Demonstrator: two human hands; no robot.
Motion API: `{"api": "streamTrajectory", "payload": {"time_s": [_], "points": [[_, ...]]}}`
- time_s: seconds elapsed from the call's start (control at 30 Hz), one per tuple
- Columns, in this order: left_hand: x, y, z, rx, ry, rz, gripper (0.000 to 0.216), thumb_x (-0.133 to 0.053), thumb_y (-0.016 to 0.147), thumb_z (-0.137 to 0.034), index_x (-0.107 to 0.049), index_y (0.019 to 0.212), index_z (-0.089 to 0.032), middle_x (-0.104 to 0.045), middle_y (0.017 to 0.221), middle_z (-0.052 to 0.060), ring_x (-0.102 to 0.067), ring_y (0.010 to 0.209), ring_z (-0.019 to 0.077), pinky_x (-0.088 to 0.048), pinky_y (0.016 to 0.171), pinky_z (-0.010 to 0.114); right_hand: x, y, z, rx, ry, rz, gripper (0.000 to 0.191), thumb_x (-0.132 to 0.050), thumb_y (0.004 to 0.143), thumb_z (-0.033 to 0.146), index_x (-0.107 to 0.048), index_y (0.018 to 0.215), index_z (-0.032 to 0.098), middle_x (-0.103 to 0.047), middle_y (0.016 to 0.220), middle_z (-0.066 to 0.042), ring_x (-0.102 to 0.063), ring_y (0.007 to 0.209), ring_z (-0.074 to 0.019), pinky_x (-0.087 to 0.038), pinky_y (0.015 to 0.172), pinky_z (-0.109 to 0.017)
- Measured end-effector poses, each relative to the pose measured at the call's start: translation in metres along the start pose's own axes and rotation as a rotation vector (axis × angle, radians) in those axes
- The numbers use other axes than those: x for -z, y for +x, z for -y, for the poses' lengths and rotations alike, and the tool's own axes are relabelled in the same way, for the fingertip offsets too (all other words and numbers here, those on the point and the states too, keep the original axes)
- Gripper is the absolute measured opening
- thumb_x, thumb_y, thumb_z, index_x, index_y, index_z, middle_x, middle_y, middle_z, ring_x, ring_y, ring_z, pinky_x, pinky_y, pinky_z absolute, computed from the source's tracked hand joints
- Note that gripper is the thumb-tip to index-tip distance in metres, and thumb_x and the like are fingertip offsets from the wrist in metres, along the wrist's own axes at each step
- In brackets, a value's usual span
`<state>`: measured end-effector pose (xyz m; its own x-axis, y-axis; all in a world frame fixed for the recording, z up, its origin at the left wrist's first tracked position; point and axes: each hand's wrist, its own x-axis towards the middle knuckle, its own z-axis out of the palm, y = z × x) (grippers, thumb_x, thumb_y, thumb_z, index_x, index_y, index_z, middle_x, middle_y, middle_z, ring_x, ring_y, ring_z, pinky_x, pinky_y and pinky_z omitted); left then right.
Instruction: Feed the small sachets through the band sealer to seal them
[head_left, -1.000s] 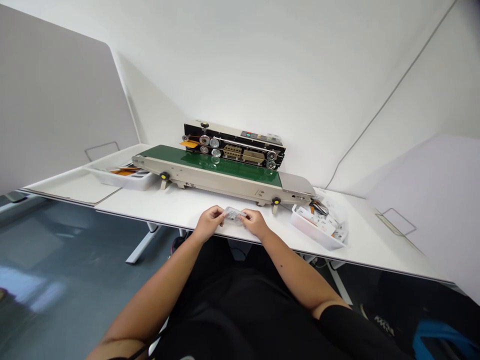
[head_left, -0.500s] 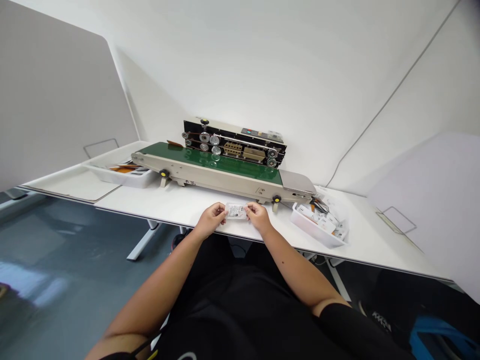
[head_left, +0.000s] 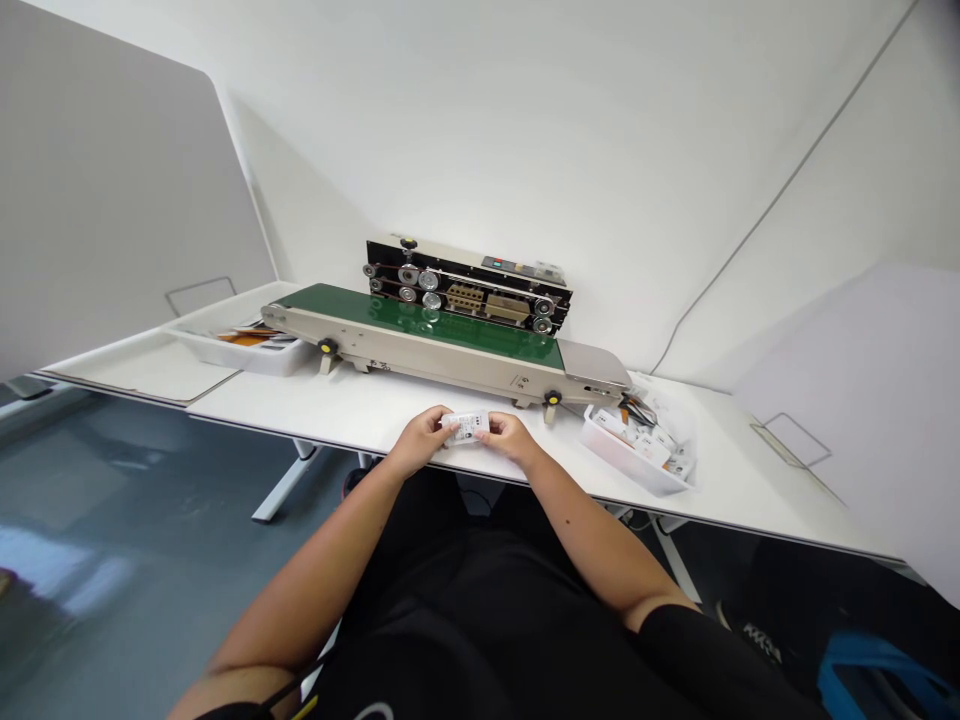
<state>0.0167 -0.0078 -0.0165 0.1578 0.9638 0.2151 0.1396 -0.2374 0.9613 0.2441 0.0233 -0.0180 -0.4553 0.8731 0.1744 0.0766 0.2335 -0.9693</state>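
A white table (head_left: 352, 415) carries a band sealer (head_left: 442, 345) with a green conveyor belt, set along its back edge. Just right of the sealer sits a white plastic tray (head_left: 622, 462) of sachets; a second tray (head_left: 244, 358) (same white plastic, orange-edged packets inside) rests on the adjoining left-hand table section (head_left: 135, 372).

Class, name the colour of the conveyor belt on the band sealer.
Green: the conveyor belt shows best in the head view.
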Motion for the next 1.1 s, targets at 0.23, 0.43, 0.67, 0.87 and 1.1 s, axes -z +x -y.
{"api": "streamTrajectory", "payload": {"time_s": [0.23,0.43,0.67,0.87,1.1], "points": [[0.001,-0.005,-0.010,-0.074,0.141,0.079,0.023,-0.068,0.088,-0.043,-0.066,0.093,-0.020,-0.060,0.077,-0.003,-0.054,0.067,0.0145,-0.040,0.060,0.024,-0.001,0.000,0.003,-0.010,-0.081,-0.050,0.037,-0.077,0.079,0.053,-0.072,0.091,0.018,-0.068,0.073,0.001,-0.059,0.061,-0.0146,-0.049,0.059,-0.027],[0.001,-0.003,-0.008,-0.070,0.181,0.083,0.022,-0.067,0.086,-0.042,-0.065,0.086,-0.020,-0.058,0.071,-0.003,-0.053,0.066,0.0156,-0.039,0.059,0.024,0.004,0.003,-0.005,0.009,-0.085,-0.161,0.037,-0.074,0.081,0.056,-0.066,0.081,0.020,-0.058,0.061,0.004,-0.053,0.055,-0.0139,-0.045,0.055,-0.026],[-0.002,-0.003,-0.005,-0.017,0.073,0.081,0.021,-0.066,0.085,-0.041,-0.062,0.082,-0.021,-0.065,0.070,-0.003,-0.057,0.059,0.0144,-0.042,0.058,0.024,-0.002,0.005,-0.003,-0.025,0.087,-0.143,0.048,-0.084,0.069,0.058,-0.068,0.094,0.019,-0.070,0.076,-0.002,-0.062,0.064,-0.0159,-0.051,0.060,-0.027],[-0.002,-0.002,0.000,-0.060,0.023,0.127,0.022,-0.069,0.086,-0.042,-0.065,0.091,-0.020,-0.069,0.081,0.000,-0.063,0.067,0.0155,-0.049,0.064,0.026,-0.008,0.009,0.013,-0.020,0.111,-0.150,0.050,-0.086,0.068,0.054,-0.070,0.100,0.019,-0.077,0.092,-0.008,-0.071,0.076,-0.0203,-0.055,0.063,-0.028],[-0.002,-0.002,0.002,-0.077,0.058,0.119,0.026,-0.069,0.089,-0.045,-0.067,0.096,-0.021,-0.067,0.078,0.000,-0.064,0.070,0.0172,-0.051,0.068,0.028,0.098,0.057,0.094,0.170,0.077,-0.609,0.048,-0.073,0.085,0.046,-0.060,0.123,0.019,-0.068,0.071,0.002,-0.054,0.047,-0.0079,-0.039,0.044,-0.017]]}}
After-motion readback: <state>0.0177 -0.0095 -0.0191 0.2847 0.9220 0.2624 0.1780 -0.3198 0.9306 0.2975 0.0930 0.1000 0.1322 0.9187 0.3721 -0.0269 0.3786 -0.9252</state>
